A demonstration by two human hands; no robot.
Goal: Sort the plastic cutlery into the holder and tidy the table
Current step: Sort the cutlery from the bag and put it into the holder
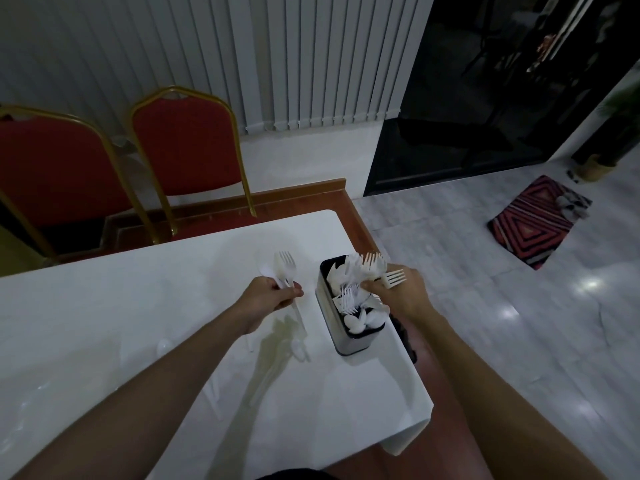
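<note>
A dark rectangular cutlery holder (pixel 341 336) stands near the right edge of the white table (pixel 138 306), filled with white plastic forks and spoons. My left hand (pixel 268 296) hovers left of the holder, closed on a small bunch of white cutlery (pixel 285 268), a fork and a spoon head sticking up. My right hand (pixel 407 294) is at the holder's far right side, gripping a white fork (pixel 394 278) whose tines point right, beside the upright forks in the holder. A few loose white pieces (pixel 299 351) lie on the table just below my left hand.
Two red chairs with gold frames (pixel 187 147) stand behind the table. The table's right edge and corner are close to the holder. A dark object (pixel 405 337) lies behind the holder at the table edge. A patterned mat (pixel 540 220) lies on the tiled floor to the right.
</note>
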